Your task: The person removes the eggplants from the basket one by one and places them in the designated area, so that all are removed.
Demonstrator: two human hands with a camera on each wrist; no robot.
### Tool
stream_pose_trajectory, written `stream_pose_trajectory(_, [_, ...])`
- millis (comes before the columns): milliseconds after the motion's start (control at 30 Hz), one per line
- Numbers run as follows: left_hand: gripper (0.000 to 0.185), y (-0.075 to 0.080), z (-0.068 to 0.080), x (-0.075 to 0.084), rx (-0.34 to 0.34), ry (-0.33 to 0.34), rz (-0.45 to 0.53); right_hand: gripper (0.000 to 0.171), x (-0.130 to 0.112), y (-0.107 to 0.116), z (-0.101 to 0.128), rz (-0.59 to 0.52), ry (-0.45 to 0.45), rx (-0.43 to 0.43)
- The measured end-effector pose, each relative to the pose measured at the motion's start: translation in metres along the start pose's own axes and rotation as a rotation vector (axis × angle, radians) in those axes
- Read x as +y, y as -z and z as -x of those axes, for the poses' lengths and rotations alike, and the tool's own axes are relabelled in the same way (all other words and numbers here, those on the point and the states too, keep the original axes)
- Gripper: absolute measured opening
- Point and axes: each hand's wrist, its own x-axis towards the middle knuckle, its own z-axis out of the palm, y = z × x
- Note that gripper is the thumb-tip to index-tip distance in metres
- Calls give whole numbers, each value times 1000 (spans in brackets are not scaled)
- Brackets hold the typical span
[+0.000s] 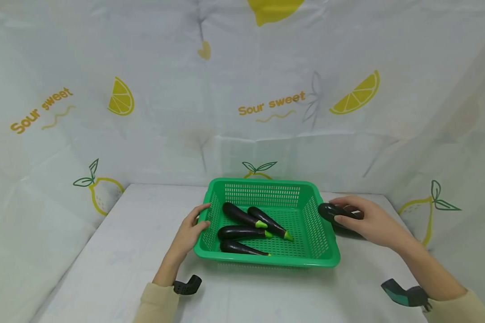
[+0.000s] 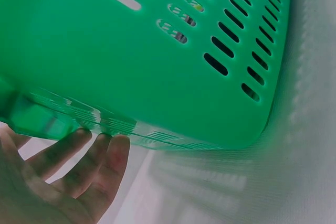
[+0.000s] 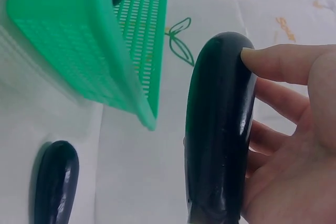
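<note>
A green plastic basket (image 1: 266,258) with slotted walls stands on the white table. Several dark eggplants (image 1: 236,232) with green stem ends lie inside it. My left hand (image 1: 190,231) holds the basket's left rim; in the left wrist view its fingers (image 2: 107,166) touch the outside below the rim. Just off the basket's right side, my right hand (image 1: 368,220) grips another eggplant (image 1: 327,211), raised above the table. The right wrist view shows this eggplant (image 3: 220,124) between thumb and fingers, its lower end cut off by the frame.
One more eggplant (image 1: 347,232) lies on the table right of the basket, partly hidden beneath my right hand. Behind the table (image 1: 117,251) hangs a white sheet (image 1: 165,134) printed with lemons and lettering. A dark band (image 1: 187,285) sits at my left wrist.
</note>
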Motion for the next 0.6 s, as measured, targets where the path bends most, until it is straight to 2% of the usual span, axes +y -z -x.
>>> stream_pose_trajectory(600, [54, -1, -1, -1, 9, 10, 1, 41, 40, -4, 14, -1, -112, -21])
